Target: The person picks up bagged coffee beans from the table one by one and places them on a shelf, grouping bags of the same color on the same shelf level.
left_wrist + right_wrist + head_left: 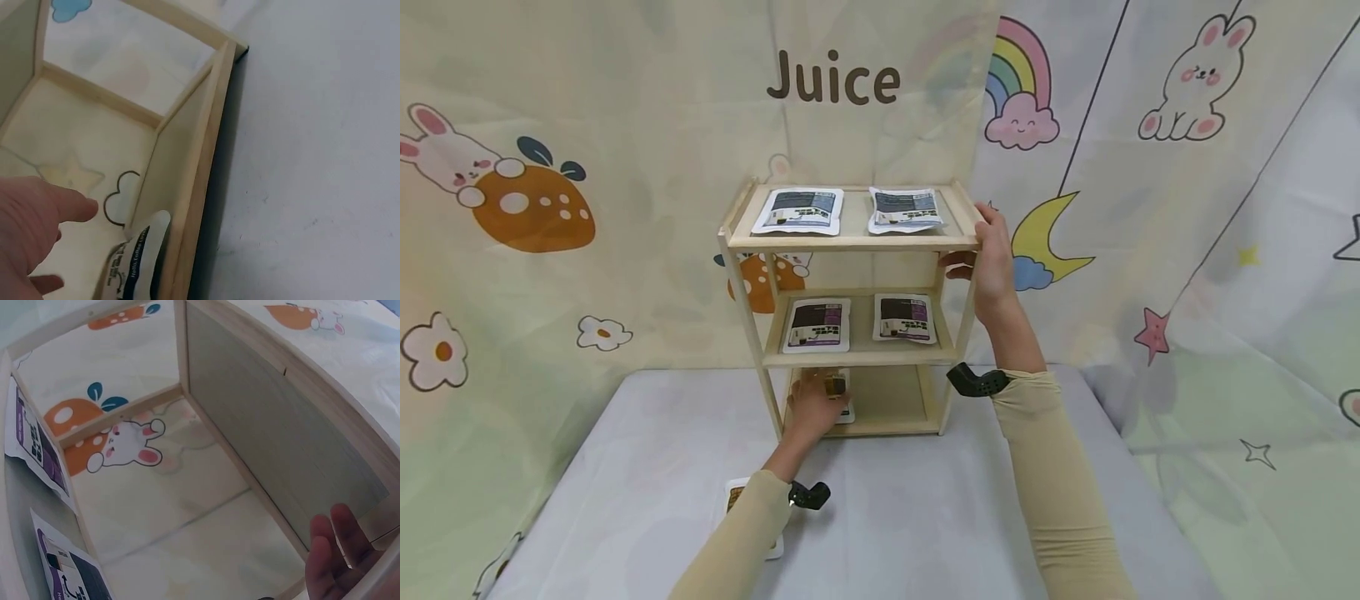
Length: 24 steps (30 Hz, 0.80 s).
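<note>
A three-tier wooden rack [859, 358] stands on the table. My right hand [996, 262] grips its top right corner, thumb along the top edge and fingers reaching beneath the top tier; those fingers [353, 537] also appear in the right wrist view. My left hand [811, 407] is inside the bottom tier at its left side, over a white flat pouch [847, 413]. In the left wrist view the left fingers [78, 205] are spread apart, and the pouch [139, 265] lies on the shelf board beside them. The hand partly covers this pouch in the head view.
Two blue-labelled pouches, left [801, 210] and right [905, 210], lie on the top tier. Two purple-labelled pouches, left [817, 325] and right [904, 318], lie on the middle tier. Another pouch [735, 492] on the white table [925, 517] is partly hidden by the left sleeve.
</note>
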{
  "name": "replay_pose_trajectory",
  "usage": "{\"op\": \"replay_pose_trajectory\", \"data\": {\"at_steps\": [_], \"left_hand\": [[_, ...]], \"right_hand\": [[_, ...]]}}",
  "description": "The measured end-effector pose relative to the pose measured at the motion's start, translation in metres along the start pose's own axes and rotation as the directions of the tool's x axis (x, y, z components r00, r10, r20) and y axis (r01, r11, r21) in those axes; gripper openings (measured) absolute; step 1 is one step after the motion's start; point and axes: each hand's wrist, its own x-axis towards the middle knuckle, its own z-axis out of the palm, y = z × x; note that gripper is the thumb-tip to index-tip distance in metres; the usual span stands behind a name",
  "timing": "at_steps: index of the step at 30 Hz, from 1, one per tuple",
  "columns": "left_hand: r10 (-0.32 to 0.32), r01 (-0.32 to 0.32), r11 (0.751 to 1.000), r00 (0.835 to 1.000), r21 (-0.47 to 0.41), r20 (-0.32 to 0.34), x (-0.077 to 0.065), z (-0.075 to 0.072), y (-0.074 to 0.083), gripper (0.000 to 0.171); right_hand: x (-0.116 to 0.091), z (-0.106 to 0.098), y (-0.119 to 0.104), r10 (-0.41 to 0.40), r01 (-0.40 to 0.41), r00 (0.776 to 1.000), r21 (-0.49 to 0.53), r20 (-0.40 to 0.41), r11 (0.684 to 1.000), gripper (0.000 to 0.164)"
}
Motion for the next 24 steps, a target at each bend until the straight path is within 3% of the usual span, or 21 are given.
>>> {"op": "replay_pose_trajectory", "data": {"at_steps": [7, 12, 18, 24], "left_hand": [[0.159, -0.165, 0.983, 0.984, 0.08, 0.076, -0.015, -0.019, 0.012, 0.04], [0.234, -0.242, 0.97, 0.96, 0.033, 0.151, -0.03, -0.037, 0.015, 0.036], [0.247, -0.229, 0.968, 0.938, -0.101, 0.245, -0.049, -0.053, 0.003, 0.032], [0.203, -0.18, 0.977, 0.95, -0.114, 0.237, -0.067, -0.071, -0.023, 0.031]], "right_hand": [[0.0, 0.001, 0.0, -0.013, 0.012, 1.0, -0.047, -0.012, 0.999, 0.051], [0.0, 0.0, -0.001, -0.014, 0.014, 1.0, -0.064, 0.008, 0.998, 0.052], [0.001, -0.002, 0.0, -0.002, 0.003, 1.0, -0.071, 0.009, 0.997, 0.054], [0.001, 0.0, 0.001, -0.007, 0.009, 1.0, -0.061, 0.025, 0.998, 0.055]]}}
